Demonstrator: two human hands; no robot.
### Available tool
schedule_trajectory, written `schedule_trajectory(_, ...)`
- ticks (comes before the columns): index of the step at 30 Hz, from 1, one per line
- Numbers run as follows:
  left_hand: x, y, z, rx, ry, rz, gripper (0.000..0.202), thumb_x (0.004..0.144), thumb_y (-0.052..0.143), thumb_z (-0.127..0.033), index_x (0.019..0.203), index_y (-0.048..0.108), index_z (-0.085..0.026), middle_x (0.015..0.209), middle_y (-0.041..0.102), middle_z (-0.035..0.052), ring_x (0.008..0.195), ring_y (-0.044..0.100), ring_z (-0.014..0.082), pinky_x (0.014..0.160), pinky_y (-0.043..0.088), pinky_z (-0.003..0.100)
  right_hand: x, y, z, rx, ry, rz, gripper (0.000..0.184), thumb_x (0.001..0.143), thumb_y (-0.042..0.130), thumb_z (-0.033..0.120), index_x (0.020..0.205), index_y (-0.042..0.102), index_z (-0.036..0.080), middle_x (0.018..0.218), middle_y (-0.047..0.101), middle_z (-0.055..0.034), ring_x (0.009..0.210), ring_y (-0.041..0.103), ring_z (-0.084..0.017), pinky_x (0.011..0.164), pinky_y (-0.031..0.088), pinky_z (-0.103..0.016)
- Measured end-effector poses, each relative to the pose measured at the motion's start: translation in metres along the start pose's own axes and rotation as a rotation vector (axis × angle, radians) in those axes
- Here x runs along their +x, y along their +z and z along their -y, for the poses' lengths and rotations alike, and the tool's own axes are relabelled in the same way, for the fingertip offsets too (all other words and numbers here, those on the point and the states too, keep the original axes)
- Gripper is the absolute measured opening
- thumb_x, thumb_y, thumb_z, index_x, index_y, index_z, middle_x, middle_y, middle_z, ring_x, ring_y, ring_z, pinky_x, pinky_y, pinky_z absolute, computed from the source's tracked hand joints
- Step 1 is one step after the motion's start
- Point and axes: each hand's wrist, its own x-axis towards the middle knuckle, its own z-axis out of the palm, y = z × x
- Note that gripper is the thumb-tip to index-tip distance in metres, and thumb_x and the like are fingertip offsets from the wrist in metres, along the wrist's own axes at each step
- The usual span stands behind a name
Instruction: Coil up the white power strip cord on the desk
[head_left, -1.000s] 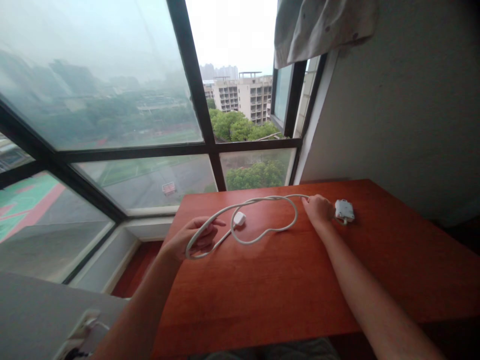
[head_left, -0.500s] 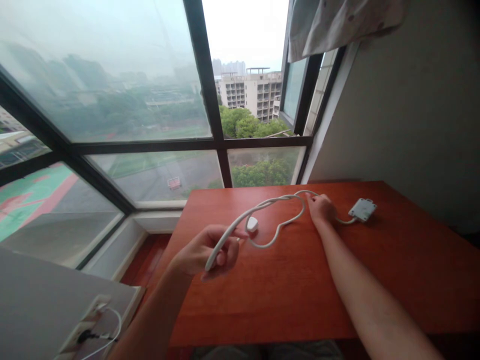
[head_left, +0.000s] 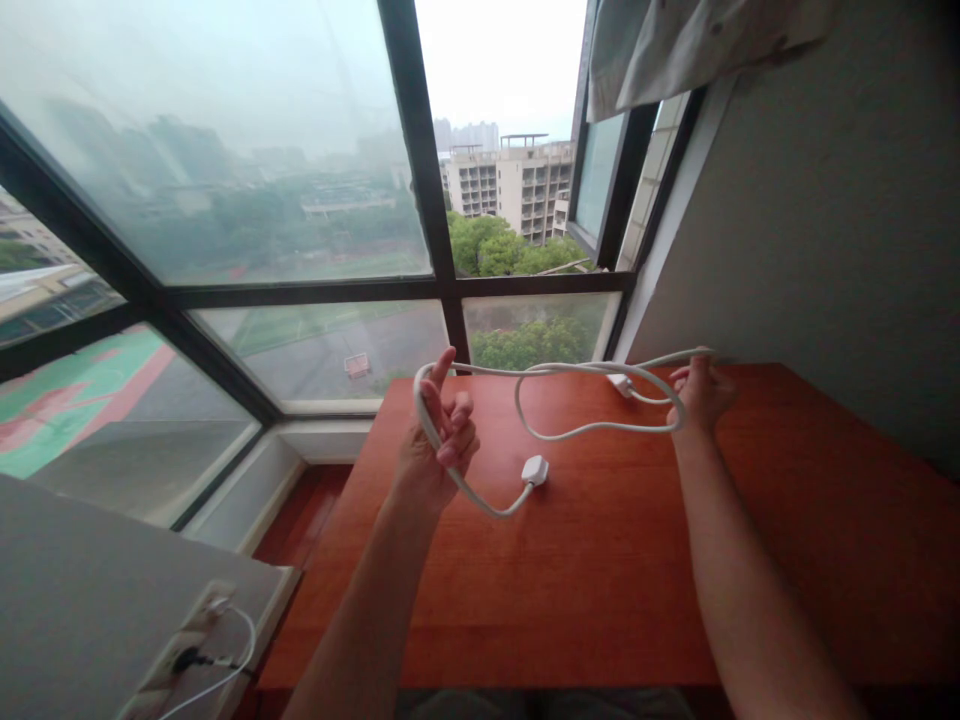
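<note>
A long white cable (head_left: 585, 430) stretches in a loose loop between my two hands above the reddish-brown table. My left hand (head_left: 448, 430) is closed on it with the index finger pointing up, and the cable bends around the outside of that hand. From there it drops to a white block-shaped end (head_left: 535, 470) at the table's middle. My right hand (head_left: 701, 390) pinches the cable farther right, with its fingertips partly hidden. Behind the loop is another white end piece (head_left: 619, 384), partly covered by the cable.
The wooden table (head_left: 570, 600) reaches toward large dark-framed windows (head_left: 300, 293), one pane standing open at the right. A curtain (head_left: 675, 50) hangs above it. Lower left, a wall socket strip (head_left: 184, 650) has plugs and a white cord in it. A grey wall (head_left: 840, 230) borders the right.
My left hand has risen and turned upright, and my right hand has moved right and up, spreading the cable loop wider. The white end piece formerly right of my right hand no longer shows there.
</note>
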Motion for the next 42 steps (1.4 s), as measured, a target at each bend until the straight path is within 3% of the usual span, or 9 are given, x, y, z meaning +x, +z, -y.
schedule_trajectory(3,0.022,0.002,0.007,0.279,0.022,-0.095,0.064,0.086,0.059,-0.048,0.141,0.034,-0.027,0.061,0.052,-0.008,0.031,0.035,0.0009,0.031,0.028,0.012,-0.006,0.003,0.02,0.091,-0.025,-0.118,0.049,0.082,0.054,0.054,0.047,0.052,0.019,0.038,0.037,0.0066,0.038,0.037,-0.009,0.046,0.033,-0.025)
schedule_trajectory(6,0.041,0.0,0.018,0.581,0.044,-0.124,0.074,0.082,0.064,-0.048,0.144,0.03,-0.026,0.059,0.052,-0.0087,0.032,0.039,0.0029,0.032,0.029,0.013,-0.011,0.007,0.043,0.207,-0.093,0.007,0.041,0.075,0.065,0.047,0.047,0.056,0.018,0.043,0.046,0.0051,0.043,0.042,-0.009,0.047,0.034,-0.023)
schedule_trajectory(12,0.06,0.009,0.034,1.15,0.058,-0.118,0.069,0.084,0.062,-0.039,0.144,0.032,-0.024,0.053,0.047,-0.0101,0.034,0.039,0.0051,0.037,0.029,0.015,-0.016,0.012,0.088,0.302,-0.139,0.562,0.037,0.07,0.071,0.044,0.046,0.059,0.017,0.053,0.049,0.0025,0.051,0.044,-0.009,0.046,0.032,-0.022)
schedule_trajectory(18,0.061,0.018,0.056,1.701,0.103,0.084,0.052,0.084,0.06,-0.034,0.133,0.047,-0.021,0.062,0.06,-0.0016,0.049,0.053,0.0122,0.049,0.033,0.02,-0.031,0.027,0.128,0.053,-0.194,1.07,0.045,0.074,0.065,0.054,0.051,0.063,0.015,0.058,0.053,-0.0004,0.056,0.046,-0.011,0.05,0.031,-0.023)
schedule_trajectory(21,0.059,0.013,0.067,1.688,0.122,0.118,0.054,0.085,0.058,-0.032,0.136,0.043,-0.022,0.066,0.061,-0.0006,0.053,0.055,0.0132,0.051,0.035,0.021,-0.036,0.038,0.133,-0.124,-0.287,1.192,0.05,0.078,0.059,0.057,0.053,0.064,0.014,0.058,0.053,-0.0008,0.055,0.045,-0.01,0.05,0.029,-0.022)
schedule_trajectory(25,0.055,0.001,0.075,1.415,0.118,0.117,0.066,0.082,0.059,-0.022,0.143,0.034,-0.026,0.068,0.058,-0.0051,0.05,0.05,0.008,0.049,0.036,0.017,-0.036,0.049,0.13,-0.266,-0.382,1.311,0.053,0.08,0.055,0.059,0.052,0.06,0.014,0.053,0.048,0.0013,0.053,0.041,-0.009,0.05,0.026,-0.023)
schedule_trajectory(32,0.049,-0.01,0.088,0.997,0.059,0.217,0.053,0.081,0.052,-0.017,0.134,0.047,-0.016,0.061,0.055,-0.0057,0.042,0.044,0.0047,0.043,0.033,0.016,-0.047,0.055,0.127,0.051,-0.018,1.756,0.048,0.077,0.058,0.061,0.075,0.061,0.014,0.061,0.05,0.0032,0.056,0.044,-0.009,0.052,0.036,-0.021)
schedule_trajectory(37,0.048,-0.015,0.089,1.185,0.149,0.18,0.024,0.076,0.051,-0.01,0.096,0.062,-0.016,0.071,0.064,0.0008,0.059,0.058,0.011,0.056,0.042,0.02,-0.062,0.05,0.123,0.061,0.049,1.791,0.045,0.083,0.053,0.059,0.075,0.055,0.015,0.06,0.05,0.003,0.055,0.047,-0.01,0.051,0.04,-0.022)
schedule_trajectory(42,0.043,-0.018,0.085,1.568,0.243,0.148,0.007,0.075,0.055,-0.012,0.077,0.06,-0.017,0.069,0.059,0.0006,0.062,0.052,0.012,0.056,0.035,0.022,-0.067,0.035,0.116,0.026,-0.17,1.685,0.045,0.089,0.045,0.055,0.071,0.055,0.016,0.062,0.055,-0.0002,0.058,0.053,-0.012,0.055,0.041,-0.023)
